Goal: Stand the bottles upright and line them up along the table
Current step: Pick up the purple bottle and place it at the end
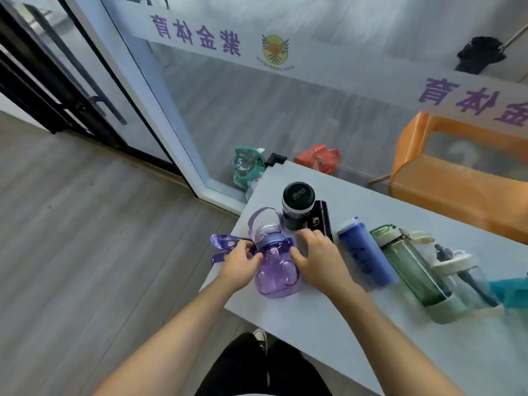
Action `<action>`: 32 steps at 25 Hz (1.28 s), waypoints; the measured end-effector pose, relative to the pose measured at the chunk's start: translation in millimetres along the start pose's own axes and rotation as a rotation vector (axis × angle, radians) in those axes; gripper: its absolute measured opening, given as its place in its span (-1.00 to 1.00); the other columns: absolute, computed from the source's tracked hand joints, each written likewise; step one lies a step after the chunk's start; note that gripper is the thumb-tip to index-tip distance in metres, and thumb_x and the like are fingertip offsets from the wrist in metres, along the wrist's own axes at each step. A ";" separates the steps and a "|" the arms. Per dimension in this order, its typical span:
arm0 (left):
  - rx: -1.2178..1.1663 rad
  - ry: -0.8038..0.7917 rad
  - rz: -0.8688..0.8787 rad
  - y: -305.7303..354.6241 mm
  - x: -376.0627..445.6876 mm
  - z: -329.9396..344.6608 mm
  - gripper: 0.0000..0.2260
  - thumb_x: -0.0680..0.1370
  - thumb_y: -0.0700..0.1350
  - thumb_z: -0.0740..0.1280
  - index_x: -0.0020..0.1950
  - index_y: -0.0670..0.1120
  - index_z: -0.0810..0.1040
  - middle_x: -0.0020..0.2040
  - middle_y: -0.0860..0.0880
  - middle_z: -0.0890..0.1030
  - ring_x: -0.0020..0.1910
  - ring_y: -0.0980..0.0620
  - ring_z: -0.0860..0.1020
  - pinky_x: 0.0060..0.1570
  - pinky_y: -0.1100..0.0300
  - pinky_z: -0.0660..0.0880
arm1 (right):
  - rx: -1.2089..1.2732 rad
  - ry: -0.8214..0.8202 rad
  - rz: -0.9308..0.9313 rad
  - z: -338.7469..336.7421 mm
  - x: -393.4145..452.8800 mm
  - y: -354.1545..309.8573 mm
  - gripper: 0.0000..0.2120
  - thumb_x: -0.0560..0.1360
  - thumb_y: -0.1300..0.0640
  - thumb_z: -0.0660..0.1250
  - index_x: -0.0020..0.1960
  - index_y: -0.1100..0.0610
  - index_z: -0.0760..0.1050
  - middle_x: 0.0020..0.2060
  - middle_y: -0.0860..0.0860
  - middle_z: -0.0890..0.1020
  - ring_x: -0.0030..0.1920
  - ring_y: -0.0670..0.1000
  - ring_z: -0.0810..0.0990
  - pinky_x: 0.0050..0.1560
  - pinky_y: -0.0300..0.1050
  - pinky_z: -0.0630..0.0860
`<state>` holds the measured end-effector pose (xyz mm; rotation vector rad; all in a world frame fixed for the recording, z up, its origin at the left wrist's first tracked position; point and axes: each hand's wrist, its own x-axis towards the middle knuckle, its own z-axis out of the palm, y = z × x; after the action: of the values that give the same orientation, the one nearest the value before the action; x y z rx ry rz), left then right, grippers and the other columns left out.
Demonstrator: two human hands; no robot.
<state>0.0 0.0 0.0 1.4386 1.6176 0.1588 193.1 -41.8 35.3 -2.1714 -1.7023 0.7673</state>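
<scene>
Our fingers first: left hand (239, 262) curled against the side of the purple bottle (276, 274), fingertips on its shoulder near the lanyard strap (221, 243); right hand (315, 257) spread loosely, fingers apart, touching the bottle's other flank, not yet clamped. The bottle lies tipped at the table's (357, 352) near-left corner. To do this well, we judge: close both palms low on the body, pivot it onto its base, keep the strap clear. Behind it a dark tumbler (298, 205) stands; the blue bottle (364, 254), green bottle (411, 265) and clear bottle (463, 274) lie flat to the right.
</scene>
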 end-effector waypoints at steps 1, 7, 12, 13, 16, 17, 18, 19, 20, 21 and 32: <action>-0.094 -0.003 -0.082 -5.2 7.8 4.9 -0.61 0.57 -0.03 0.33 0.36 -0.12 0.43 0.14 -0.04 0.56 0.15 -0.04 0.54 0.11 0.13 0.43 | 0.000 -0.093 0.037 11.3 6.7 0.9 -0.57 0.53 -0.07 0.26 0.34 0.07 0.45 0.16 0.14 0.56 0.17 0.21 0.54 0.17 0.09 0.49; -0.583 -0.164 -0.359 -21.9 28.4 20.7 -0.66 0.62 0.00 0.28 0.37 -0.06 0.46 0.07 -0.01 0.63 -0.11 0.02 0.59 -0.11 0.10 0.56 | 0.175 -0.316 0.240 37.5 25.7 -5.1 -0.53 0.49 -0.15 0.33 0.31 0.07 0.49 0.20 0.12 0.55 0.21 0.15 0.55 0.26 0.03 0.47; -0.666 -0.131 -0.266 -30.7 24.3 -2.0 -0.63 0.58 -0.08 0.37 0.38 -0.02 0.45 0.24 -0.02 0.61 0.00 0.03 0.64 -0.14 0.13 0.59 | 0.420 -0.260 0.273 41.3 20.9 -20.2 -0.51 0.47 0.01 0.44 0.36 0.06 0.45 0.13 -0.06 0.52 0.14 -0.07 0.52 0.20 -0.19 0.42; -0.683 -0.112 -0.231 -34.2 25.4 -9.3 -0.62 0.57 -0.10 0.40 0.38 -0.03 0.47 0.23 -0.02 0.63 0.04 0.04 0.65 -0.11 0.13 0.60 | 0.465 -0.240 0.261 43.9 20.4 -24.5 -0.49 0.46 0.03 0.45 0.37 0.05 0.43 0.16 -0.08 0.53 0.17 -0.09 0.52 0.21 -0.21 0.40; -0.628 -0.095 -0.082 -32.1 29.9 -35.5 -0.56 0.52 -0.21 0.44 0.39 -0.02 0.48 0.25 -0.03 0.63 0.16 0.07 0.62 0.00 0.22 0.59 | 0.568 -0.203 0.225 47.3 27.9 -39.7 -0.40 0.43 0.12 0.44 0.43 -0.04 0.35 0.20 -0.11 0.52 0.21 -0.11 0.52 0.20 -0.24 0.40; -0.593 -0.085 -0.028 -27.2 30.7 -44.1 -0.52 0.51 -0.26 0.44 0.40 -0.02 0.47 0.25 0.00 0.63 0.17 0.13 0.61 -0.02 0.31 0.57 | 0.594 -0.187 0.211 49.1 32.3 -43.9 -0.36 0.40 0.13 0.44 0.43 -0.07 0.34 0.22 -0.11 0.53 0.22 -0.11 0.53 0.22 -0.22 0.43; -0.549 -0.067 0.027 -22.7 32.8 -50.9 -0.48 0.48 -0.30 0.45 0.41 -0.02 0.45 0.23 0.03 0.62 0.17 0.20 0.58 -0.03 0.39 0.54 | 0.613 -0.170 0.211 51.4 35.8 -47.1 -0.35 0.38 0.13 0.44 0.42 -0.10 0.34 0.23 -0.12 0.55 0.22 -0.12 0.55 0.24 -0.17 0.48; -0.522 -0.046 0.078 -18.2 34.4 -58.1 -0.45 0.46 -0.32 0.47 0.40 -0.03 0.45 0.22 0.07 0.60 0.15 0.26 0.57 -0.03 0.44 0.51 | 0.638 -0.149 0.204 53.5 39.1 -50.5 -0.37 0.37 0.12 0.44 0.40 -0.11 0.37 0.22 -0.14 0.58 0.20 -0.13 0.57 0.24 -0.13 0.51; -0.491 -0.028 0.125 -16.3 37.9 -63.3 -0.43 0.43 -0.33 0.49 0.39 -0.03 0.44 0.22 0.08 0.59 0.14 0.32 0.56 0.00 0.46 0.50 | 0.654 -0.135 0.211 52.6 42.0 -55.7 -0.42 0.39 0.10 0.45 0.37 -0.10 0.39 0.19 -0.14 0.60 0.18 -0.14 0.58 0.22 -0.14 0.51; -0.473 -0.019 0.169 -14.6 40.7 -69.0 -0.42 0.41 -0.33 0.51 0.37 -0.03 0.44 0.23 0.09 0.58 0.15 0.34 0.55 0.04 0.44 0.50 | 0.675 -0.128 0.229 51.3 45.0 -61.3 -0.49 0.43 0.06 0.45 0.34 -0.07 0.42 0.16 -0.15 0.61 0.17 -0.14 0.59 0.18 -0.17 0.50; -0.797 -0.017 -0.009 -12.4 57.9 -76.7 -0.65 0.51 0.14 0.41 0.24 0.05 0.55 0.09 0.01 0.68 0.06 0.04 0.67 0.06 0.04 0.61 | 1.018 0.173 0.520 63.5 47.0 -79.4 -0.70 0.62 -0.16 0.19 -0.13 -0.09 0.62 -0.14 -0.14 0.69 -0.04 -0.08 0.63 0.13 0.00 0.59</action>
<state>-54.7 79.8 3.6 0.8064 1.3132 0.6964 100.9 17.8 13.4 -1.7933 -0.4173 1.1770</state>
